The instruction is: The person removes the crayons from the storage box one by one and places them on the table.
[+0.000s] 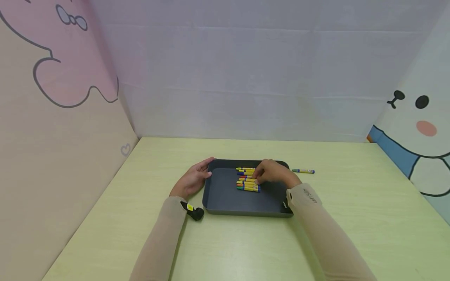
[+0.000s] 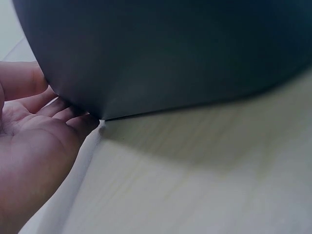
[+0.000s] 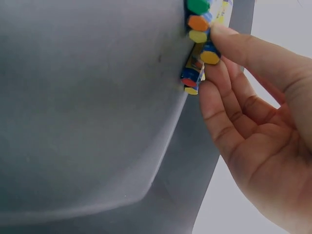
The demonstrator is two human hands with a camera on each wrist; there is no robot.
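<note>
A dark grey tray [image 1: 225, 195] lies on the table, with several yellow-wrapped crayons [image 1: 249, 189] in a loose column near its middle. My left hand [image 1: 191, 180] holds the tray's left side, thumb at the rim; in the left wrist view the fingers [image 2: 63, 111] reach under its edge. Over the crayons, my right hand [image 1: 272, 171] pinches one crayon [image 3: 210, 53] with a yellow end between thumb and fingers. Green, orange, yellow and red crayon ends show beside it in the right wrist view. My right hand hides part of the column in the head view.
One green-tipped crayon [image 1: 303, 171] lies on the pale wooden table [image 1: 228, 246], just right of the tray. A white sheet [image 1: 246, 86] stands behind the table, with cartoon-printed panels at both sides. A black wrist device [image 1: 195, 212] sticks out from the left sleeve.
</note>
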